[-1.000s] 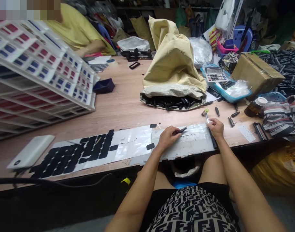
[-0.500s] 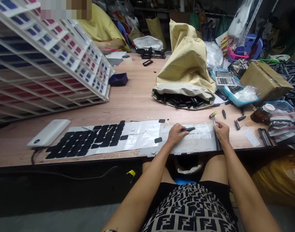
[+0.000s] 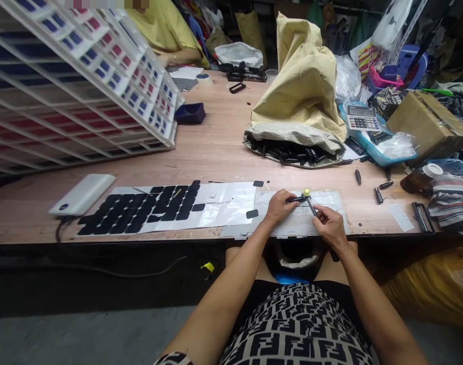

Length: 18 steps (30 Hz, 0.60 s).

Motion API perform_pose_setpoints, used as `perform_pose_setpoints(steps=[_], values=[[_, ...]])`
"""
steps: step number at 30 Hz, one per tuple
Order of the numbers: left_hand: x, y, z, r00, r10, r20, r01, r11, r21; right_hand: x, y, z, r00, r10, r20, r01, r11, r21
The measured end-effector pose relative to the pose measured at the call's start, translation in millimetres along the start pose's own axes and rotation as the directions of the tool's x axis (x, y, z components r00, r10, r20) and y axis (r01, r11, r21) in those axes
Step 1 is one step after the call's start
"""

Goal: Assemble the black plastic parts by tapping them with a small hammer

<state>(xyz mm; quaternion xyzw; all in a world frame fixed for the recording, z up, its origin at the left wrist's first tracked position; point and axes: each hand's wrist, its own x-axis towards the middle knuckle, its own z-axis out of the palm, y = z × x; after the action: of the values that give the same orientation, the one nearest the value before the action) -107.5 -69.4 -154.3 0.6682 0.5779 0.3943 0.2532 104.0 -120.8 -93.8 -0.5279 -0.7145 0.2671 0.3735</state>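
Note:
My left hand (image 3: 280,207) is closed on a slender black part (image 3: 294,199), pinching it just above a pale flat board (image 3: 265,225) at the table's front edge. In my right hand (image 3: 330,227) is a small hammer (image 3: 311,206), its yellow-faced head (image 3: 306,192) at the far end of the black part. Whether the head touches the part I cannot tell. Left of the board lies a white sheet (image 3: 216,215) bearing many rounded black pads (image 3: 127,213). Loose black pieces (image 3: 378,195) lie to the right.
A cloth sack (image 3: 298,96) lies beyond the board, black parts (image 3: 292,153) showing in its mouth. White crates (image 3: 140,91) lean at left near a white device (image 3: 83,195). At right are a calculator (image 3: 362,119), a cardboard box (image 3: 429,124) and a jar (image 3: 421,177). A person (image 3: 170,33) sits opposite.
My right hand has swung the hammer leftward from the board's right edge to the black part. My left hand still holds that part over the board. The camera view has shifted slightly.

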Motion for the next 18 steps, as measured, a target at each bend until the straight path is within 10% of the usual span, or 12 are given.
perform_pose_setpoints(steps=[18], values=[[0.6, 2.0, -0.1, 1.000, -0.007, 0.005, 0.007, 1.000, -0.004, 1.9, 5.9, 3.8, 0.994, -0.104, 0.016, 0.105, 0.981, -0.161]])
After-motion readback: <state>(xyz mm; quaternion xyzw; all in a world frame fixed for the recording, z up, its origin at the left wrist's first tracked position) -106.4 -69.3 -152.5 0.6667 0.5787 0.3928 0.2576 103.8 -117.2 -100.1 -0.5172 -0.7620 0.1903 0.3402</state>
